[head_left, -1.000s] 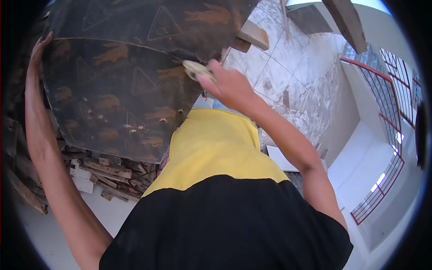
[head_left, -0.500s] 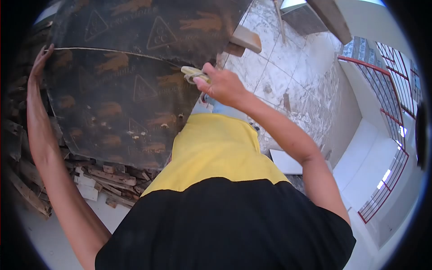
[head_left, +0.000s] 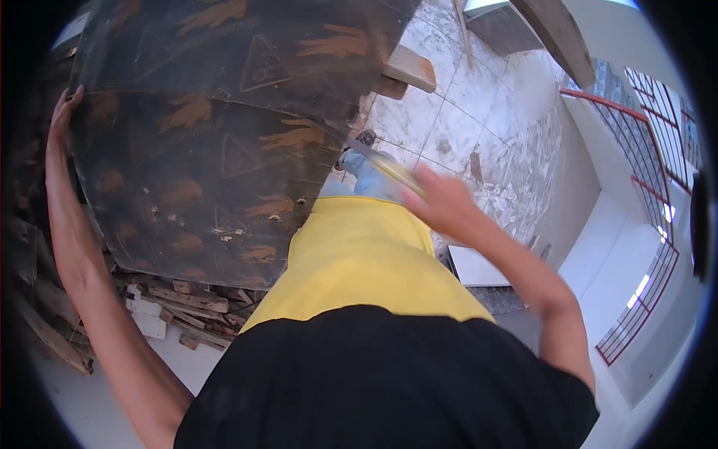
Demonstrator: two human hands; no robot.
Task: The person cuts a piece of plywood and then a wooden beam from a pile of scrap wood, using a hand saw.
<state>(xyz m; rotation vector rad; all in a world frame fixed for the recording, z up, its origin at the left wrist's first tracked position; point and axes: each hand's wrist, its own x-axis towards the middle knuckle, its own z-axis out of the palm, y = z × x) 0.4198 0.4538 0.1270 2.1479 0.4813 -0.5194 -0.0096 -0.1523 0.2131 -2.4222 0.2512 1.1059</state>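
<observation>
My left hand (head_left: 66, 112) rests against the left edge of a large dark plywood sheet (head_left: 157, 135) printed with orange-brown marks and triangles. Its fingers stretch upward along that edge. A thin line or seam crosses the sheet from near that hand toward its right corner. My right hand (head_left: 447, 209), smeared by motion, is closed around a long yellowish tool (head_left: 400, 173) with a greyish tip. Blur hides its exact kind. The tip points up and left, close to the right corner of the sheet, above my shoe and blue trouser leg (head_left: 366, 176).
Scrap wood (head_left: 191, 303) lies heaped below the sheet at the left. A wooden block (head_left: 410, 67) sits by its upper right edge. White-smeared floor tiles (head_left: 464, 120) stretch to the right, toward a red metal railing (head_left: 647, 150). A timber (head_left: 557, 37) juts in at the top.
My right hand has swung right and down, away from the sheet, with the yellowish tool. The pale cord that stretched between both hands no longer shows clearly. My left hand has shifted slightly.
</observation>
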